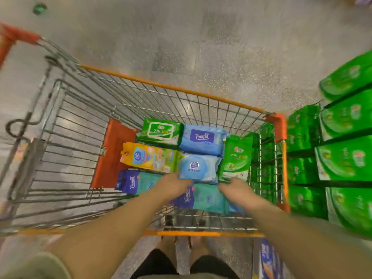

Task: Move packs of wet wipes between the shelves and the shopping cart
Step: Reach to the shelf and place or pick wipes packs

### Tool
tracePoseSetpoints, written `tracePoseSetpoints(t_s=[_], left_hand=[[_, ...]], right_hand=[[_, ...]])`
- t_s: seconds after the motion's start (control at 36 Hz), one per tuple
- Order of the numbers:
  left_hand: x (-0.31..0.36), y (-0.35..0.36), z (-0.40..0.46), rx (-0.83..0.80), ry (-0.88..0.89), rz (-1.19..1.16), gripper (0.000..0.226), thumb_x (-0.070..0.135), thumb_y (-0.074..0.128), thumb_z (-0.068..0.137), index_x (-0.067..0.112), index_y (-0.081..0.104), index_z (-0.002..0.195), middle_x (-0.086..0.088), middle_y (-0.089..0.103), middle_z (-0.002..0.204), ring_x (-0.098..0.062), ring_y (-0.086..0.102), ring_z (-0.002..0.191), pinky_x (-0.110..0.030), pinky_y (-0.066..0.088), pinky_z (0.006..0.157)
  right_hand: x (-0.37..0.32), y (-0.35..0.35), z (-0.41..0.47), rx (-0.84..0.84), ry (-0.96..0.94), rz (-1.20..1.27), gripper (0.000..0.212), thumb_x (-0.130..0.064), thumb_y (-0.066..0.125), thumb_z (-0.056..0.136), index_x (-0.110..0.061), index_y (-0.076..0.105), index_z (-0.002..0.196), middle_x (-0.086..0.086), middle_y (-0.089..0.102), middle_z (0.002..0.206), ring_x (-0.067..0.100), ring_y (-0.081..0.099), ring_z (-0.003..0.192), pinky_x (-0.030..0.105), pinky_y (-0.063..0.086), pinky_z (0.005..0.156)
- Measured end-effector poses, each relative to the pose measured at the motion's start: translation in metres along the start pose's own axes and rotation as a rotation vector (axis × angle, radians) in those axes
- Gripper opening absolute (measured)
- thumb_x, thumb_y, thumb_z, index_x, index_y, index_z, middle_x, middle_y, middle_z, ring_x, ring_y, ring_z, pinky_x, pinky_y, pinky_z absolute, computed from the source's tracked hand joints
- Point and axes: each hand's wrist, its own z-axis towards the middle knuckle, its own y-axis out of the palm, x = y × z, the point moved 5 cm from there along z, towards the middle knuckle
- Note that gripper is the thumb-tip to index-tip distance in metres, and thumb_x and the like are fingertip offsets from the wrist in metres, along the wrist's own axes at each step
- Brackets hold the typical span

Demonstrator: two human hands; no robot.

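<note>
Shopping cart [173, 88]: wire basket with orange rim, seen from above; your two arms reach down into it from 6 o'clock.

Contents, wet wipe packs lying on the cart floor:
- Green pack with white lid [161, 131], far row, at 11 o'clock from your hands.
- Blue Tempo pack [203, 139], just beside it, at 12 o'clock.
- Yellow pack [149, 157], middle row, at 10 o'clock.
- Pale blue pack with round lid [198, 168], middle row, directly ahead of your hands.
- Green pack standing on edge [235, 158], against the right wall, at 1 o'clock.
- Teal and purple Tempo pack [136, 182], near row, at 9 o'clock.
- Second teal and purple pack [207, 198], near row, lying under and between your hands.

Your left hand [175, 183]: fingertips touch the near left edge of the pale blue pack; how far the fingers curl round it cannot be told through the blur.

Your right hand [235, 188]: fingers reach to the near right corner of that pack, beside the foot of the upright green pack; grip cannot be told.

Shelves [342, 137]: at 3 o'clock, stacked with green packs.
</note>
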Motion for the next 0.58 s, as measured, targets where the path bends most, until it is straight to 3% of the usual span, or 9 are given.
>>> tracePoseSetpoints(t_s=[0.06,0.11,0.17,0.25,0.36,0.44,0.58], left_hand=[[0.021,-0.015,-0.022,0.029,0.076,0.065,0.033,0.048,0.062,0.094,0.024,0.067,0.117,-0.009,0.070,0.117,-0.025,0.067,0.102,-0.032,0.052,0.084],[0.041,-0.034,-0.046,0.075,0.141,0.127,0.054,0.049,0.061,0.096,0.017,0.057,0.139,-0.010,0.061,0.139,-0.027,0.059,0.124,-0.030,0.044,0.093],[0.060,-0.054,-0.071,0.140,0.203,0.139,0.062,0.048,0.063,0.096,0.016,0.049,0.147,-0.008,0.053,0.150,-0.025,0.052,0.134,-0.028,0.040,0.096],[0.083,-0.084,-0.105,0.240,0.296,0.177,0.064,0.047,0.065,0.094,0.016,0.049,0.148,-0.009,0.049,0.154,-0.024,0.048,0.138,-0.028,0.039,0.104],[0.109,-0.125,-0.138,0.340,0.389,0.221,0.083,0.063,0.063,0.089,0.024,0.037,0.157,-0.003,0.036,0.163,-0.022,0.039,0.147,-0.033,0.032,0.118],[0.133,-0.157,-0.163,0.424,0.466,0.278,0.085,0.067,0.060,0.089,0.025,0.034,0.158,-0.003,0.035,0.164,-0.023,0.038,0.147,-0.037,0.032,0.119],[0.166,-0.208,-0.218,0.557,0.569,0.346,0.094,0.080,0.051,0.083,0.032,0.027,0.160,-0.001,0.031,0.165,-0.025,0.036,0.148,-0.044,0.033,0.118]], right_hand=[[-0.017,-0.021,-0.020,-0.008,-0.050,-0.056,0.059,-0.040,0.061,0.092,-0.006,0.050,0.139,0.017,0.056,0.140,0.029,0.059,0.116,0.029,0.046,0.081],[-0.041,-0.045,-0.043,-0.009,-0.135,-0.125,0.062,-0.039,0.060,0.096,-0.006,0.044,0.146,0.015,0.050,0.149,0.030,0.053,0.131,0.028,0.044,0.094],[-0.064,-0.069,-0.066,0.026,-0.243,-0.177,0.048,-0.033,0.059,0.098,-0.010,0.053,0.139,0.012,0.056,0.143,0.028,0.055,0.129,0.026,0.045,0.095],[-0.092,-0.105,-0.094,0.104,-0.350,-0.240,0.030,-0.034,0.058,0.096,-0.018,0.062,0.122,0.011,0.062,0.134,0.026,0.061,0.112,0.027,0.047,0.084],[-0.123,-0.154,-0.129,0.269,-0.417,-0.358,0.061,-0.048,0.054,0.097,-0.009,0.046,0.143,0.016,0.049,0.150,0.032,0.050,0.134,0.034,0.041,0.103],[-0.143,-0.188,-0.157,0.353,-0.488,-0.367,0.073,-0.052,0.052,0.097,-0.008,0.033,0.153,0.017,0.038,0.157,0.033,0.041,0.141,0.037,0.035,0.114],[-0.172,-0.239,-0.214,0.536,-0.610,-0.381,0.077,-0.054,0.054,0.096,-0.011,0.030,0.155,0.013,0.036,0.158,0.034,0.040,0.141,0.041,0.036,0.114]])
